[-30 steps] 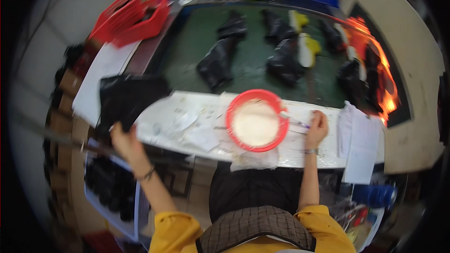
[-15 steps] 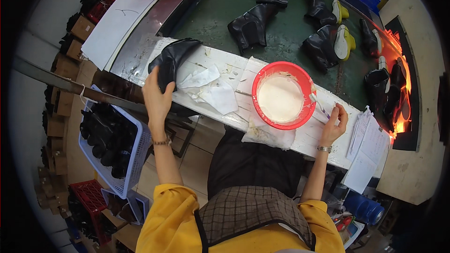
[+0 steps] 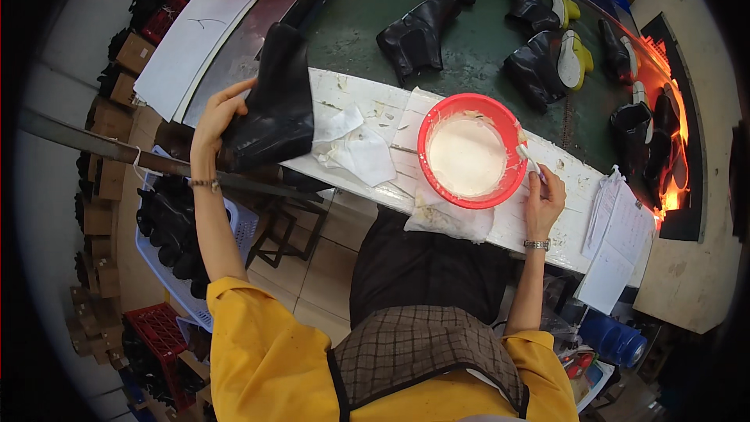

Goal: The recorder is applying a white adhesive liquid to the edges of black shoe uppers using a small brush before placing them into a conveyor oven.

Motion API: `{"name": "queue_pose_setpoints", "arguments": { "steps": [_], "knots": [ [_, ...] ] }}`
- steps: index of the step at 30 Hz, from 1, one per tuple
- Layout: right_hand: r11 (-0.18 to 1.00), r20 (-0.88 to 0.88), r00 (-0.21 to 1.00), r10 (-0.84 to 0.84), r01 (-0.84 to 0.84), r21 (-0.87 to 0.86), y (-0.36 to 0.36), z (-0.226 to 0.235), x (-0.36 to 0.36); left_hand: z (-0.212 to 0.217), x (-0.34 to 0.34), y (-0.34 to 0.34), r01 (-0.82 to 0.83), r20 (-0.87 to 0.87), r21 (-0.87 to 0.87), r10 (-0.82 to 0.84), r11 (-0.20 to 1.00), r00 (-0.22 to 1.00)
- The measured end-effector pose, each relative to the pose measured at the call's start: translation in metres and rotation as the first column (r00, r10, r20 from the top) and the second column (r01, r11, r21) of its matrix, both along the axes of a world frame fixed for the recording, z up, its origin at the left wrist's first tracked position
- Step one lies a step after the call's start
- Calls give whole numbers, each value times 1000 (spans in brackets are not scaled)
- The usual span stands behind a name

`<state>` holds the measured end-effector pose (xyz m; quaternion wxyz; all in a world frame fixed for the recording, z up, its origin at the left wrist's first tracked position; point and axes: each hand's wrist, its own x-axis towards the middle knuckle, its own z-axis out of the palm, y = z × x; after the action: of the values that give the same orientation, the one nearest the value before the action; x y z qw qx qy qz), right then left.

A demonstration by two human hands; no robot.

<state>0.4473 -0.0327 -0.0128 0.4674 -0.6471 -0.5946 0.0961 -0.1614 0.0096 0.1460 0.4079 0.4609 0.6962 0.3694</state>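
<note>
A black ankle boot stands tilted above the left end of the white board. My left hand is closed on the boot's left side; some fingertips are hidden. At the right rim of a red bowl filled with a cream-coloured paste, my right hand pinches the handle of a small brush. The brush's head rests near the bowl's rim, its bristles hard to make out. Crumpled white sheets lie on the board between the boot and the bowl.
Beyond the board, several black boots and yellow-and-white soles lie on a green belt that leads to a glowing orange heater. Papers hang at the right. A blue-violet basket of black boots stands lower left.
My left hand has lifted the boot off the board and turned it more upright, moving left. My right hand has moved onto the brush handle and closed on it.
</note>
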Motion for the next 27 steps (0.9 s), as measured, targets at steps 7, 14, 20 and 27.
{"name": "queue_pose_setpoints", "arguments": {
  "steps": [7,14,20,27],
  "knots": [
    [997,57,998,36,-40,68,7,-8,-6,-86,4,11,196,-404,31,-167,980,899],
    [997,-151,987,59,-50,61,-2,-5,4,-125,100,32,115,-795,131,35,985,606],
    [1000,-463,886,-16,22,8,-1,25,2,-114,88,44,81,-796,138,62,987,603],
    [980,380,917,119,-170,102,18,112,-39,-66,102,19,104,-604,563,322,820,729]
  ]
}}
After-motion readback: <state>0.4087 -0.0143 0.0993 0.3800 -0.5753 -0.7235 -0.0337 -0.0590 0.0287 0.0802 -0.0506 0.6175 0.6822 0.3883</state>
